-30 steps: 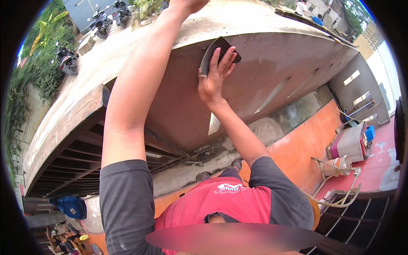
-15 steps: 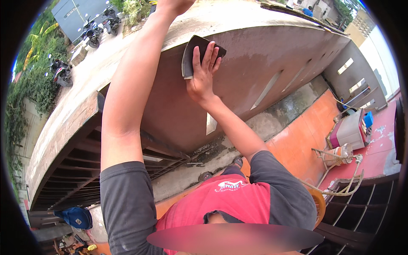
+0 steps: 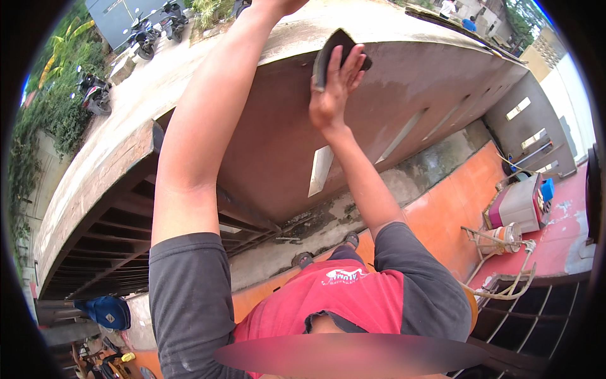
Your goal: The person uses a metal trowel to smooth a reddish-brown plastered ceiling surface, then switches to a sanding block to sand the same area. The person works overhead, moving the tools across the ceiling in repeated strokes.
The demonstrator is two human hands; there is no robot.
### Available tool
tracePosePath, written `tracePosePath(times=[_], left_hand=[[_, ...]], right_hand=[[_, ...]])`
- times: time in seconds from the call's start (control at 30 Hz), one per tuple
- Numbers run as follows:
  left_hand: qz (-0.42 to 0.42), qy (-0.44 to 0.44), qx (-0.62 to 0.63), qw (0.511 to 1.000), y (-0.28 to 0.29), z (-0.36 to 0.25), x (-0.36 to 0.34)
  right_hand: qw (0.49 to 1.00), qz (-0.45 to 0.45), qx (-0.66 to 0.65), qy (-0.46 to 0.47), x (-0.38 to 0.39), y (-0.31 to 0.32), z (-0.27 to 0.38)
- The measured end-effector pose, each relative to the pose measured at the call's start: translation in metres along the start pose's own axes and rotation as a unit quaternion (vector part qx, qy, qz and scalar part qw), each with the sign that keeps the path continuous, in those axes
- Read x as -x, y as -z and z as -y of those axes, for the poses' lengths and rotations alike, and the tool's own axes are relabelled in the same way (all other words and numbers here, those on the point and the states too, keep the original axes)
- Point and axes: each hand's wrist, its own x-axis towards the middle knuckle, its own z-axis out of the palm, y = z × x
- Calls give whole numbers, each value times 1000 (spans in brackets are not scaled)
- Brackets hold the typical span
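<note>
My right hand (image 3: 328,104) is raised in front of the brownish plastered wall (image 3: 271,139), near its top edge. Its fingers lie over a bent dark sheet, apparently sandpaper (image 3: 339,39), with a pale edge showing on the left. The sheet seems to be at the wall's upper part; firm contact cannot be made out. My left arm reaches up past the wall top, and only the lower part of my left hand (image 3: 281,5) shows at the upper border. Its fingers are out of the picture.
A dark slatted gate (image 3: 120,237) adjoins the wall at left. Orange tiles (image 3: 442,208) run behind me. To the right stand a bucket (image 3: 502,239) with a hose and a grey-and-maroon box (image 3: 514,202). Motorbikes (image 3: 144,39) are parked outside; a blue bag (image 3: 108,312) hangs lower left.
My right hand and the sandpaper have shifted right and slightly up along the wall, and the sheet looks more tilted. My left arm appears a little farther right as the view shifts.
</note>
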Motion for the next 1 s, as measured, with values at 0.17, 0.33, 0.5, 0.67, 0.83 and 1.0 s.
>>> tracePosePath(times=[0.17, 0.33, 0.5, 0.67, 0.83, 1.0], left_hand=[[-1, 5, -1, 1000, -5, 0, 0], [32, 25, 90, 995, 12, -16, 2], [43, 40, 104, 993, 9, -4, 5], [-4, 20, 45, 999, -2, -10, -4], [30, 58, 59, 996, -4, 1, 1], [48, 80, 49, 994, 3, 10, 6]], right_hand=[[961, -148, -46, -231, -73, 42, -60], [995, -5, 15, -100, 34, -6, -2], [972, -87, -42, -214, -38, 38, -95], [923, -160, -59, -345, -94, 89, -162], [994, -18, -14, -109, 15, 4, -31], [985, -63, -33, -158, -30, 25, -67]])
